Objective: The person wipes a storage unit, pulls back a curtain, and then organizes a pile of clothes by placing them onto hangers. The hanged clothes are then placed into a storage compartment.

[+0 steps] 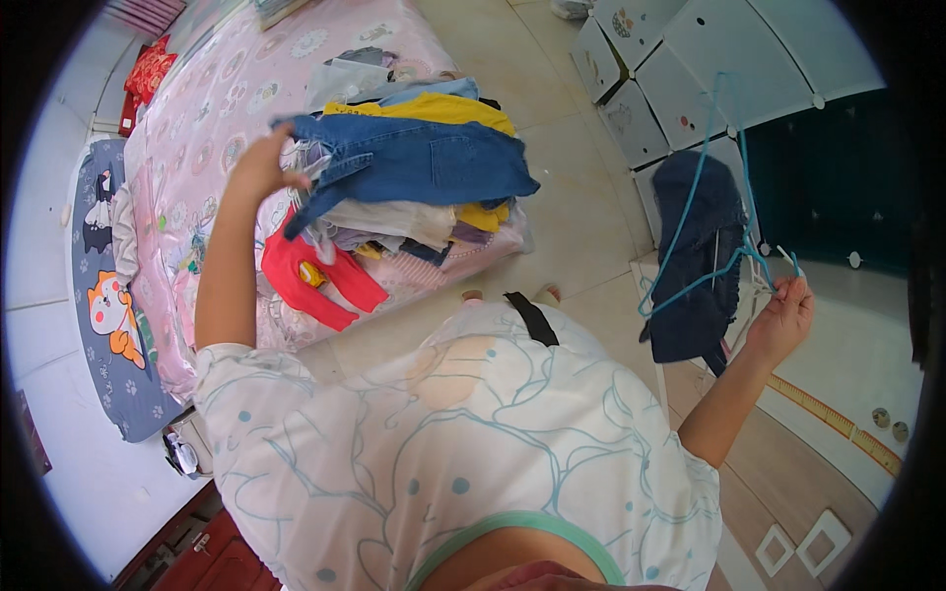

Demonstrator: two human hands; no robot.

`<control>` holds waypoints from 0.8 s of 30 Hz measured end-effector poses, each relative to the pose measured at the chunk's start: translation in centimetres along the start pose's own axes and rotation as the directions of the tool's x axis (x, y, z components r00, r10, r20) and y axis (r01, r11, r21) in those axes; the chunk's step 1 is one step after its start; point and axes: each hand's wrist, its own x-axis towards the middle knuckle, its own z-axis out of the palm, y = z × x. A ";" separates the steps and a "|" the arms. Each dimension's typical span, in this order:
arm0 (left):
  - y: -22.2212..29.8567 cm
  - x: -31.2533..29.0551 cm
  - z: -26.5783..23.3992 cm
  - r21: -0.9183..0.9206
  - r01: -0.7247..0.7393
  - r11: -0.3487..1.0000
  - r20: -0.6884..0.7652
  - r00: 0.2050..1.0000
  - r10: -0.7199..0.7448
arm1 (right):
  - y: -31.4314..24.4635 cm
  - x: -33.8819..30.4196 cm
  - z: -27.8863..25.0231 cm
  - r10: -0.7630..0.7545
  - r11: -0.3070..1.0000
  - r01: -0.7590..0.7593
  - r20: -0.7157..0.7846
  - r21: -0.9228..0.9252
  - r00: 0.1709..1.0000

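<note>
My left hand (264, 165) is over the clothes pile at the bed's edge, thumb and fingers apart. Its fingertips meet the end of a blue denim garment (424, 158) that lies across the top of the pile. Below that hand a red garment (320, 281) with a yellow patch spreads over the bed's edge. On the right, my right hand (783, 313) is closed around light-blue wire hangers (690, 202), and a white hanger end pokes out by the fingers. Behind the hangers is a dark navy garment (690, 256); I cannot tell what holds it up.
The pink patterned bed (227, 98) carries folded and loose clothes, including a yellow garment (424, 108). A grey-blue cushion (108, 315) with cartoon animals lines its left side. White panel cabinets (680, 79) stand right, with a dark open compartment (838, 187). Pale floor tiles (552, 177) run between.
</note>
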 end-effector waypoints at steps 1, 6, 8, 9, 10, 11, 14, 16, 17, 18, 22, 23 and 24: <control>-0.4 -0.8 1.6 0.138 -0.002 0.990 0.099 0.995 -0.011 | 0.0 -0.2 0.6 0.010 1.000 -0.010 -0.015 -0.019 1.000; 1.8 -2.7 -1.0 0.266 -0.042 0.963 0.438 0.895 -0.082 | -0.4 -0.5 0.1 0.007 0.992 -0.011 -0.033 -0.128 0.999; 1.5 -3.3 -3.9 0.161 -0.035 0.986 0.417 0.908 -0.036 | -0.3 -0.5 -0.2 0.019 0.992 -0.021 -0.012 -0.125 1.000; 3.7 -2.7 -6.5 0.013 0.057 0.998 0.343 0.938 -0.058 | -0.6 -0.7 -0.6 0.011 0.992 -0.013 -0.011 -0.129 1.000; 4.2 -2.8 -8.9 -0.087 0.088 0.992 0.260 0.963 -0.063 | -0.8 -0.8 -0.9 0.007 0.992 -0.008 -0.002 -0.122 1.000; 3.5 -3.1 -11.4 -0.127 0.129 0.983 0.184 0.977 -0.104 | -0.9 -0.8 -1.0 0.013 0.995 -0.012 0.005 -0.103 1.000; -2.3 -4.3 -18.1 -0.053 0.102 0.993 -0.307 0.945 -0.113 | -1.0 -1.1 -1.1 0.036 0.998 -0.034 0.039 -0.056 0.999; -3.2 -5.0 -21.8 -0.153 0.353 0.923 -0.465 0.798 -0.383 | -1.3 -1.5 -1.3 0.048 0.997 -0.043 0.070 -0.071 0.996; -3.8 -5.7 -23.2 -0.185 0.372 0.909 -0.561 0.720 -0.409 | -1.0 -1.5 -1.6 0.056 0.998 -0.051 0.115 -0.045 0.992; -4.2 -6.5 -24.3 -0.218 0.388 0.896 -0.647 0.630 -0.430 | -0.6 -1.5 -2.1 0.063 0.998 -0.060 0.159 -0.019 0.985; -0.4 -8.5 -26.0 -0.452 0.202 0.869 -0.562 0.691 -0.454 | -1.1 -1.7 -1.1 0.071 0.997 -0.076 0.252 0.008 0.965; 0.7 -8.9 -26.5 -0.537 0.114 0.836 -0.532 0.723 -0.440 | -1.3 -1.7 -0.7 0.066 0.998 -0.070 0.243 0.007 0.968; 1.9 -9.2 -26.9 -0.616 0.027 0.787 -0.504 0.755 -0.420 | -1.6 -1.7 -0.2 0.061 0.998 -0.065 0.234 0.007 0.970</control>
